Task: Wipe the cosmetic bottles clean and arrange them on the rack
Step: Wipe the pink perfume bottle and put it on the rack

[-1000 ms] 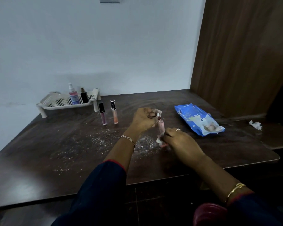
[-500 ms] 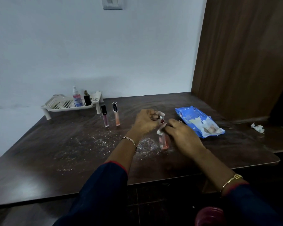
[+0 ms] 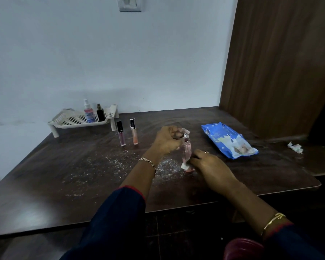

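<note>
near the middle of the dark wooden table, the left hand pinches the silver cap of a slim pink glass bottle while the right hand presses a small white wipe against its lower part, fingers closed around the wipe. the bottle looks upright, its base at or just above the tabletop; i can't tell which. it's tall and narrow and held only by the cap, so a hard rub low down could twist it out of that pinch or loosen the cap. white powder lies scattered right beside it, so setting the bottle down there would likely dirty it again. two lip gloss tubes, one with a black cap and one with a peach body, stand close together nearby; a careless sweep of the left arm towards the cream perforated plastic rack could topple them. two bottles already stand on the rack: a clear spray bottle and a small black one.
</note>
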Demonstrator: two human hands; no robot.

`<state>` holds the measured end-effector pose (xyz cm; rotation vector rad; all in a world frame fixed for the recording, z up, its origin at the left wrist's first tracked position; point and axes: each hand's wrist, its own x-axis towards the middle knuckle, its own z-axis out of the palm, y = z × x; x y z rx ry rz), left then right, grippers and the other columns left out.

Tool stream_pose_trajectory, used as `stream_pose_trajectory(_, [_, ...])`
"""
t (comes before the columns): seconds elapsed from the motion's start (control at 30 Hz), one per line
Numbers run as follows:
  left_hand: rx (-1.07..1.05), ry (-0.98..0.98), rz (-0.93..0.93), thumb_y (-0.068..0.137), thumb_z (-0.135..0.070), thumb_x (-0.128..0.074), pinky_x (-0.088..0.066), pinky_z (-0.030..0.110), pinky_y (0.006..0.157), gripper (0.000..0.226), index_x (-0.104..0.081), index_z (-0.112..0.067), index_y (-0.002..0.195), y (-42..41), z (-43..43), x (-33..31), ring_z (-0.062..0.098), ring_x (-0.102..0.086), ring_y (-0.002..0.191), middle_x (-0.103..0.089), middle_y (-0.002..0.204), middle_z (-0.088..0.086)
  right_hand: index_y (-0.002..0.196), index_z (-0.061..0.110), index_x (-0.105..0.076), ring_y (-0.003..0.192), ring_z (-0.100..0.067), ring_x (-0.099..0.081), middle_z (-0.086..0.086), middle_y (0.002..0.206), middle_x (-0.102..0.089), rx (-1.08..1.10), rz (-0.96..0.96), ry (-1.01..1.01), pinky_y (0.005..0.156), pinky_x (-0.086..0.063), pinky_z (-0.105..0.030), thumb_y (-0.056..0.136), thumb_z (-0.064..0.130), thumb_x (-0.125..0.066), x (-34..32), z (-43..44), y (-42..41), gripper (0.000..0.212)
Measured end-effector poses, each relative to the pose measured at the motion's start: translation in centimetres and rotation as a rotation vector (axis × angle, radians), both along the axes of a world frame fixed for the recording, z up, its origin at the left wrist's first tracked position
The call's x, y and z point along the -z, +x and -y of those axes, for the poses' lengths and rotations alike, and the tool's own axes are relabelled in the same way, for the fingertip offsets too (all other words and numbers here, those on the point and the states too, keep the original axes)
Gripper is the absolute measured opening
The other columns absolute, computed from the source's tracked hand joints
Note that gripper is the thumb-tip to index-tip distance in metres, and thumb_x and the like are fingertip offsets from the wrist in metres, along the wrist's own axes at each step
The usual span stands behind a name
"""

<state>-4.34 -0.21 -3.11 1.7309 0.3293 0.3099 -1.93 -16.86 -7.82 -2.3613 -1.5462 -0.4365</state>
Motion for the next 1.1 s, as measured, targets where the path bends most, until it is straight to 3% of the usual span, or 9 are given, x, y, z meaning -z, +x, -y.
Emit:
stream_pose_trajectory(0.13, [0.001, 0.042, 0.056, 0.079, 0.015, -0.06, -0.044, 0.005, 0.049, 0.033, -0.059, 0.013, 0.112, -0.3, -0.3, 0.4, -0.008, -0.061, 0.056, -0.066, 0.108, 0.021, 0.095, 0.015, -0.067, 0.086, -0.026, -0.061, -0.004, 0.095, -0.058, 0.03, -0.082, 0.133, 0.071, -0.05, -0.038, 0.081, 0.017, -0.055, -1.4, -1.1, 1.3, 0.019])
stream_pose_trajectory(0.27, [-0.029, 0.059, 0.116, 0.08, 0.012, -0.061, -0.049, 0.008, 0.058, 0.028, -0.061, 0.013, 0.107, -0.5, -0.2, 1.2, -0.002, -0.063, 0.067, -0.066, 0.11, 0.019, 0.087, 0.012, -0.067, 0.077, -0.026, -0.061, -0.006, 0.086, -0.058, 0.014, -0.056, 0.26, 0.063, -0.05, -0.036, 0.077, 0.017, -0.048, -2.1, -2.0, 1.8, 0.021])
stream_pose_trajectory(0.37, [-0.104, 0.006, 0.146, 0.078, 0.011, -0.064, -0.044, 0.005, 0.048, 0.027, -0.061, 0.016, 0.104, -0.4, -0.2, 1.5, -0.008, -0.06, 0.051, -0.066, 0.108, 0.024, 0.095, 0.014, -0.069, 0.084, -0.025, -0.062, -0.005, 0.095, -0.062, -0.008, -0.029, 0.186, 0.069, -0.052, -0.034, 0.08, 0.018, -0.052, -1.3, -2.1, 1.3, 0.024])
stream_pose_trajectory(0.47, [-0.148, -0.015, 0.129, 0.076, 0.009, -0.067, -0.047, 0.008, 0.047, 0.029, -0.062, 0.013, 0.104, -0.2, -0.5, 1.9, -0.009, -0.059, 0.051, -0.067, 0.108, 0.023, 0.1, 0.017, -0.07, 0.091, -0.023, -0.061, -0.003, 0.1, -0.063, -0.049, -0.01, 0.086, 0.074, -0.05, -0.031, 0.082, 0.025, -0.055, -0.2, -1.4, 0.9, 0.024])
stream_pose_trajectory(0.57, [-0.146, -0.051, 0.122, 0.077, 0.011, -0.064, -0.043, 0.009, 0.042, 0.031, -0.058, 0.018, 0.107, -0.2, -0.6, 1.9, -0.009, -0.058, 0.047, -0.066, 0.11, 0.023, 0.097, 0.018, -0.068, 0.087, -0.023, -0.061, -0.002, 0.1, -0.061, -0.101, 0.045, 0.024, 0.069, -0.05, -0.031, 0.081, 0.021, -0.063, 1.0, -0.4, 0.6, 0.016])
stream_pose_trajectory(0.73, [-0.125, -0.08, 0.122, 0.079, 0.012, -0.063, -0.045, 0.007, 0.048, 0.03, -0.06, 0.013, 0.108, -0.6, -0.3, 1.7, -0.006, -0.063, 0.059, -0.069, 0.101, 0.012, 0.097, 0.02, -0.063, 0.083, -0.023, -0.062, 0.0, 0.105, -0.058, -0.121, 0.134, -0.025, 0.059, -0.053, -0.032, 0.082, 0.026, -0.051, 2.2, 0.5, 0.4, 0.02])
stream_pose_trajectory(0.87, [-0.089, -0.092, 0.125, 0.079, 0.006, -0.065, -0.047, 0.013, 0.051, 0.02, -0.066, -0.004, 0.096, -1.5, -0.6, 1.6, 0.014, -0.063, 0.087, -0.069, 0.1, 0.01, 0.097, 0.013, -0.067, 0.092, -0.02, -0.061, -0.003, 0.103, -0.063, -0.091, -0.03, 0.197, 0.079, -0.048, -0.03, 0.082, 0.023, -0.052, 0.6, -0.8, 1.0, 0.023])
stream_pose_trajectory(1.0, [-0.086, -0.137, 0.154, 0.079, 0.005, -0.065, -0.052, 0.02, 0.06, 0.02, -0.067, -0.007, 0.095, -2.1, -0.8, 1.9, 0.02, -0.064, 0.094, -0.069, 0.106, 0.016, 0.084, 0.011, -0.069, 0.085, -0.015, -0.063, -0.001, 0.09, -0.066, 0.008, -0.211, 0.543, 0.077, -0.052, -0.036, 0.071, -0.008, -0.062, -0.4, -3.2, 1.8, 0.024])
stream_pose_trajectory(1.1, [-0.093, -0.15, 0.161, 0.08, 0.003, -0.065, -0.053, 0.033, 0.075, 0.018, -0.067, -0.007, 0.095, -2.3, -0.9, 2.1, 0.021, -0.063, 0.094, -0.07, 0.1, 0.01, 0.084, 0.012, -0.068, 0.085, -0.016, -0.063, 0.0, 0.09, -0.067, 0.067, -0.237, 0.623, 0.078, -0.052, -0.036, 0.071, -0.009, -0.058, -0.3, -4.1, 1.1, 0.027])
